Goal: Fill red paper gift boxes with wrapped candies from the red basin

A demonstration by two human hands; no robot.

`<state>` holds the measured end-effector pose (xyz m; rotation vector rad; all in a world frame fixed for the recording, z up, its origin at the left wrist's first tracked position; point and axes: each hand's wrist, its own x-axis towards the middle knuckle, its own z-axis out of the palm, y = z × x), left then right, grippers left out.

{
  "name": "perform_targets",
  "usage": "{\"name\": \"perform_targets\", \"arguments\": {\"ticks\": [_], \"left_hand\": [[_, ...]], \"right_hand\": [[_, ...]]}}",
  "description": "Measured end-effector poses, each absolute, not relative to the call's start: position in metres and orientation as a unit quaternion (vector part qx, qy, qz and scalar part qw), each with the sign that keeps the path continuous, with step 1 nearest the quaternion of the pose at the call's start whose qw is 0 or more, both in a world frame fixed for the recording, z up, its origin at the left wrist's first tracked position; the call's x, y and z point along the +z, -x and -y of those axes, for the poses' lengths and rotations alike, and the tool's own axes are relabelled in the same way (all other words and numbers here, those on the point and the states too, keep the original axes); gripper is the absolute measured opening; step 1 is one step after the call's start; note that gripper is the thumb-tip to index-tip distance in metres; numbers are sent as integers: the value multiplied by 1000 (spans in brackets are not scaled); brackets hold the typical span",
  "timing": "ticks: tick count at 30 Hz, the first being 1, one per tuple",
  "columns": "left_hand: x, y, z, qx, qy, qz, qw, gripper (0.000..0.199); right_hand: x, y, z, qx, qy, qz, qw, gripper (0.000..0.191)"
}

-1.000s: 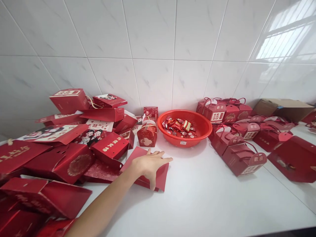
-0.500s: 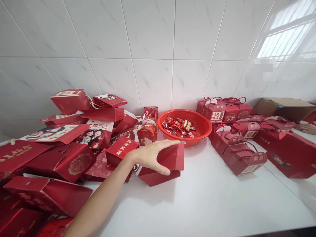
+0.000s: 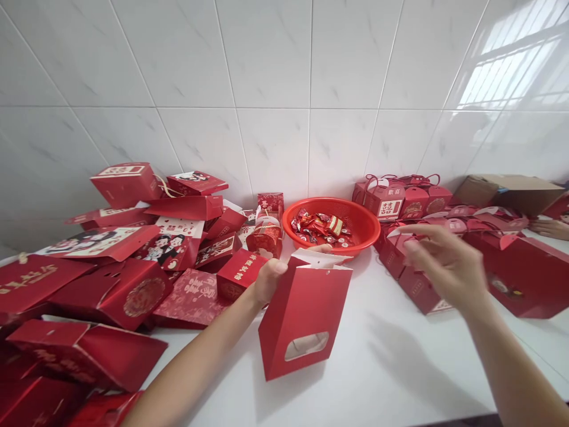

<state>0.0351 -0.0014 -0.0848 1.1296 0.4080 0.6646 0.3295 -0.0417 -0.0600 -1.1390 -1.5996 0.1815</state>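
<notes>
My left hand (image 3: 270,280) grips the left side of a red paper gift bag (image 3: 311,308) near its top. The bag is tilted, with its white inner rim showing at the top and an oval clear window low on its front. My right hand (image 3: 448,267) hovers over the handled red boxes, slightly blurred, fingers apart and nothing visible in them. Beyond the bag stands a red plastic basket (image 3: 367,228) holding wrapped sweets (image 3: 317,225).
Red gift boxes and bags are piled on the left (image 3: 106,290). Handled red boxes (image 3: 386,201) stand on the right, beside a large red bag (image 3: 528,279) and a cardboard box (image 3: 511,191). At the far right, another person's hand (image 3: 551,228) rests on the white table (image 3: 382,373).
My left hand has picked up the red gift bag and turned it upright, window facing me. My right hand has come into view from the right.
</notes>
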Motion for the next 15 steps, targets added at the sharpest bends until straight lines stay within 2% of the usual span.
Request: {"name": "perform_targets", "arguments": {"ticks": [3,5,8,11,15], "left_hand": [[-89,-37,2,307,-490,-183,795,87],[-95,-35,0,299,-484,-197,799,84],[-104,-30,-5,283,-481,-223,799,78],[-106,-29,-11,283,-493,-254,782,71],[-99,-32,-21,351,-551,-247,715,56]], "right_hand": [[-67,-288,37,207,410,758,463,34],[-72,-267,32,240,381,773,447,30],[-79,-248,22,286,382,739,476,28],[-85,-242,12,339,399,691,499,36],[-92,-244,4,288,426,677,527,40]]}}
